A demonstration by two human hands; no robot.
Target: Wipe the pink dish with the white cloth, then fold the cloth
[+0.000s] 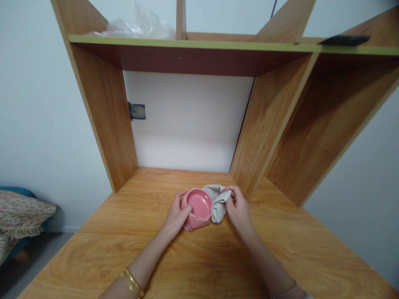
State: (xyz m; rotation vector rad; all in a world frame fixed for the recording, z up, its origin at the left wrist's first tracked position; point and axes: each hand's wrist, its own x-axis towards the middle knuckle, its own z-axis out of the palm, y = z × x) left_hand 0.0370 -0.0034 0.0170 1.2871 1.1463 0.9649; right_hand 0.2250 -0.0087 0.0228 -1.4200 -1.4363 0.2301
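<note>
My left hand (177, 215) grips the left side of a pink dish (199, 204), which is round inside with a faceted outer wall. The thumb lies over its rim and the other fingers reach round and under. The dish tilts toward me above the desk, and its inside shows bare. In my right hand (238, 207) a crumpled light grey cloth (218, 201) is pinched between the thumb and fingers. Folds of the cloth hang against the dish's right side and partly behind it.
The wooden desk (149, 265) carries a hutch with an upright divider (268, 120) on the right. Clear plastic wrap (140, 27) and a dark flat object (346, 40) lie on the upper shelf (218, 45). An open wall box (137, 111) shows a blue wire. A blanket-covered seat (25, 211) stands left.
</note>
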